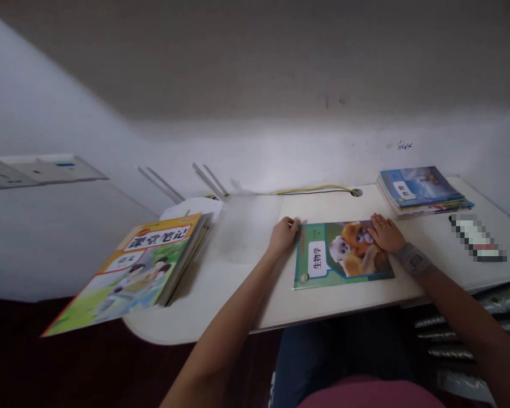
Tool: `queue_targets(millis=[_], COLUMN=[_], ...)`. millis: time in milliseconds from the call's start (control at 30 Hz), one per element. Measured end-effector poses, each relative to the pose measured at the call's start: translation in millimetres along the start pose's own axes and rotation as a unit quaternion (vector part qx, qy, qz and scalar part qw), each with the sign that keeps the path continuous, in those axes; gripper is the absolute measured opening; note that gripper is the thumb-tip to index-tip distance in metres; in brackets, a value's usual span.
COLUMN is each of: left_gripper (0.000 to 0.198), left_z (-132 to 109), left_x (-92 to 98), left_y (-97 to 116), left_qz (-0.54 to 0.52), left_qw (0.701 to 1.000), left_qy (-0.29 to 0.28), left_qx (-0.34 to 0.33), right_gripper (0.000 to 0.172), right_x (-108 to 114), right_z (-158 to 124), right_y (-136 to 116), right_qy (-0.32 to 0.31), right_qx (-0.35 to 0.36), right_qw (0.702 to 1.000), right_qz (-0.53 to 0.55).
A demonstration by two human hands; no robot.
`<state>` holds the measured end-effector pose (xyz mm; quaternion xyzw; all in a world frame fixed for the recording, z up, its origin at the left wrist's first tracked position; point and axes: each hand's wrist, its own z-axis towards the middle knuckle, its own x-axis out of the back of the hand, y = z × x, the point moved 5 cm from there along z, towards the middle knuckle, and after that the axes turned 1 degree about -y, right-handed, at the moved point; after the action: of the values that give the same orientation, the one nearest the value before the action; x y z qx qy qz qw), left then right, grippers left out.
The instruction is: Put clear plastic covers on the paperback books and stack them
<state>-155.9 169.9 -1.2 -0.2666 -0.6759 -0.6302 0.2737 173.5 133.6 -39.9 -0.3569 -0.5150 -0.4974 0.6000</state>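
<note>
A green textbook (342,255) lies flat on the white desk, its cover showing golden monkeys and a white title label. At its far left corner is my left hand (284,233), fingers curled closed against the book's edge; the fingertips are partly hidden. My right hand (386,233) rests on the book's right edge with its fingers stretched out over the cover. A grey watch sits on the right wrist.
Stacked books (131,272) overhang the desk's left end. Another book stack (423,190) stands at the back right, near a pixelated dark-edged object (478,238). A yellow cable (318,188) runs along the wall to a round hole. Wall sockets (38,171) are at left.
</note>
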Motion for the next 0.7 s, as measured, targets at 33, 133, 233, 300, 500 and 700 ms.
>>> queue_targets(millis=[33,133,233,300,500,700], left_gripper=[0.030,0.029,0.029,0.031,0.024,0.003], left_z=[-7.9,-34.3,-54.8,-62.0,-68.9,-74.7], left_x=[2.1,2.6,1.3,0.9,7.6,6.5], left_y=[-5.6,-17.3,-19.9,-17.8,-11.0,-7.0], left_qz=[-0.040,-0.150,-0.223,-0.254,-0.384,-0.490], left_qw=[0.999,0.985,0.963,0.951,0.911,0.837], left_qy=[-0.015,-0.078,-0.134,-0.159,-0.117,-0.136], left_qx=[0.012,0.044,0.070,0.078,0.099,0.199], right_gripper=[0.054,0.054,0.054,0.053,0.053,0.053], right_x=[0.0,-0.7,-1.7,-1.7,-0.9,-2.0], right_z=[-0.2,-0.5,-0.5,-0.4,0.0,0.2], right_y=[0.0,0.5,1.1,1.5,1.5,0.8], right_qy=[0.001,0.000,-0.001,0.001,0.000,-0.003], right_qx=[-0.001,-0.005,-0.005,-0.006,-0.011,-0.015], right_qw=[1.000,1.000,1.000,1.000,1.000,1.000], right_qz=[0.001,0.002,0.005,0.006,0.005,0.011])
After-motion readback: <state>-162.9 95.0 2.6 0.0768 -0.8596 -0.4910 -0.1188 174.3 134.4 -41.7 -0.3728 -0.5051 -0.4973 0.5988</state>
